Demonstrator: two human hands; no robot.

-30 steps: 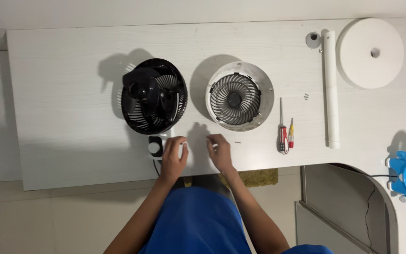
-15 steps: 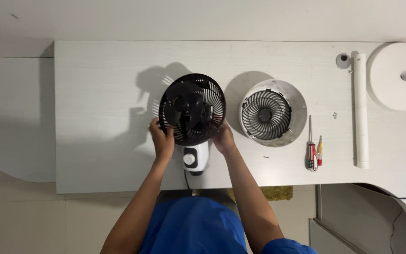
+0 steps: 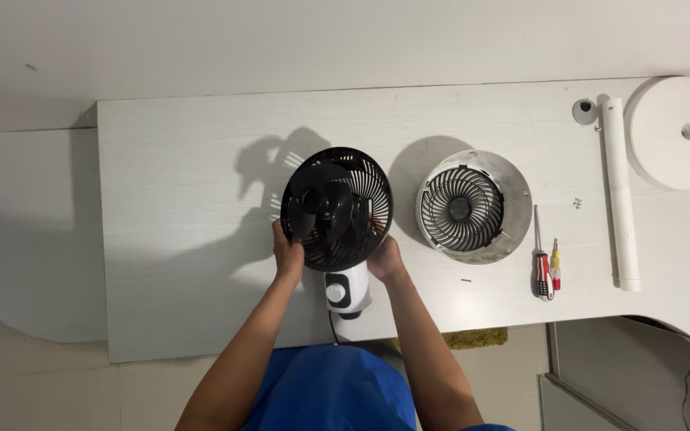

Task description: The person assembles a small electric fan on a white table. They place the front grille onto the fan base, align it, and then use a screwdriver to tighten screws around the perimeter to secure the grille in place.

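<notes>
The black fan (image 3: 335, 207) sits near the middle of the white table (image 3: 177, 160), on its white base with a knob (image 3: 346, 292). The left hand (image 3: 287, 254) grips the fan's left near edge. The right hand (image 3: 386, 257) grips its right near edge (both hands are curled around the rim). Just to the right lies a white fan grille (image 3: 473, 206). Farther right are two screwdrivers (image 3: 545, 267) and a white pole (image 3: 621, 191).

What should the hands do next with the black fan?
Probably lift or turn the black fan head a little. The left hand and right hand grip its lower rim on both sides, above the white base, and the white grille already lies separately beside it.
</notes>
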